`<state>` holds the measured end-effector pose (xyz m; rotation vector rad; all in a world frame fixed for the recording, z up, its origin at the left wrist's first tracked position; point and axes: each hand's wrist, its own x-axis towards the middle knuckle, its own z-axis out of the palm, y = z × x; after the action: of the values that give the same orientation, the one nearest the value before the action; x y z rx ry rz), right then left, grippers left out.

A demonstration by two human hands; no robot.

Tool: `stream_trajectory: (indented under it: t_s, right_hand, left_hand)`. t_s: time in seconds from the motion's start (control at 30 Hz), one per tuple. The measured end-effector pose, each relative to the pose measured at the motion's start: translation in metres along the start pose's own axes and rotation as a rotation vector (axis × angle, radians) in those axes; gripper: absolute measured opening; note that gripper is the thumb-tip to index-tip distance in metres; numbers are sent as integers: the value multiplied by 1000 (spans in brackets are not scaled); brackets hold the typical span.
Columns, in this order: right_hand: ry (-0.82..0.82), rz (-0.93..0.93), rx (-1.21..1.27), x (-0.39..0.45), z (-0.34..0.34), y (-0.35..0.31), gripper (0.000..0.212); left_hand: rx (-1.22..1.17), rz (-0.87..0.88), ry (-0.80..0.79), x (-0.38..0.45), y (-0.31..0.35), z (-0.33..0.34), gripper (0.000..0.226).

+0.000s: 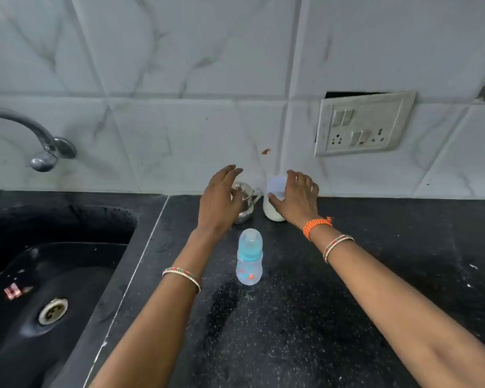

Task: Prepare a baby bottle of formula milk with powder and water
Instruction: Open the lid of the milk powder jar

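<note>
We are spreading our left hand (pixel 219 201) wide over the steel pot (pixel 244 204) at twelve o'clock of the baby bottle (pixel 249 257), our right hand (pixel 296 198) cupping the white container (pixel 273 204) at one o'clock.

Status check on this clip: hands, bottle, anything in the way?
Left hand open over the steel pot. Right hand curled round the white container. Baby bottle upright, capped, untouched on the counter. Nothing in the way.
</note>
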<state>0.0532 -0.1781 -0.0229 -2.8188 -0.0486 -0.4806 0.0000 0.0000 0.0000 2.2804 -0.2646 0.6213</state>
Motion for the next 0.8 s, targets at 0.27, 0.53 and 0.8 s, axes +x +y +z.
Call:
stream_trajectory:
  t_s: [0.27, 0.53, 0.8]
  right_hand:
    - [-110, 199, 243, 35, 47, 7, 89]
    - [-28, 244, 326, 10, 24, 5, 80]
    - [-95, 203, 7, -95, -26, 5, 82]
  left_hand:
    - [-72, -84, 15, 11, -43, 17, 42]
    - [-240, -146, 77, -5, -29, 9, 37]
    - [-396, -27, 272, -92, 9, -5, 26]
